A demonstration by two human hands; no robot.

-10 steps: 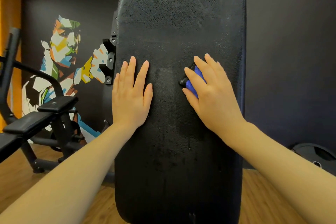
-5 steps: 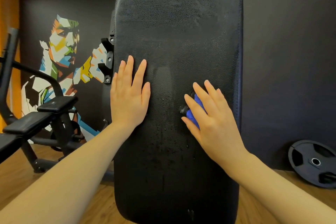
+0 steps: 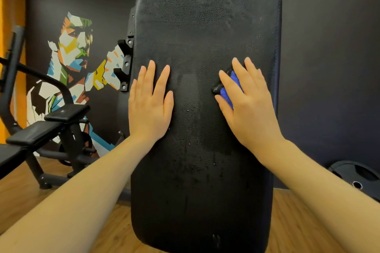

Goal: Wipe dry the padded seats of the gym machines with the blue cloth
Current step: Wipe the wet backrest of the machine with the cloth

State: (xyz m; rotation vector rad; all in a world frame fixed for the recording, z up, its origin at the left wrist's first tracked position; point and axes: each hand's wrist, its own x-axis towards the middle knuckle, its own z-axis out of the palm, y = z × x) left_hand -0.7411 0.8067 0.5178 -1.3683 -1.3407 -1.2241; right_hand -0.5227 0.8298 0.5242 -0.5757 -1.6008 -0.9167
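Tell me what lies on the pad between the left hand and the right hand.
In the head view, only bare black pad lies between the left hand and the right hand, with a few water droplets; the blue cloth sits under the right fingers.

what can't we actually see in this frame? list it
- Blue cloth, head view: mostly under the right hand; its size and fold cannot be told.
- Black padded seat: the bottom edge is cut off by the frame, and the arms cover parts.
- Weight plate: cut by the right edge and the right forearm.
- Pad under the left hand: wet or dry, hidden.
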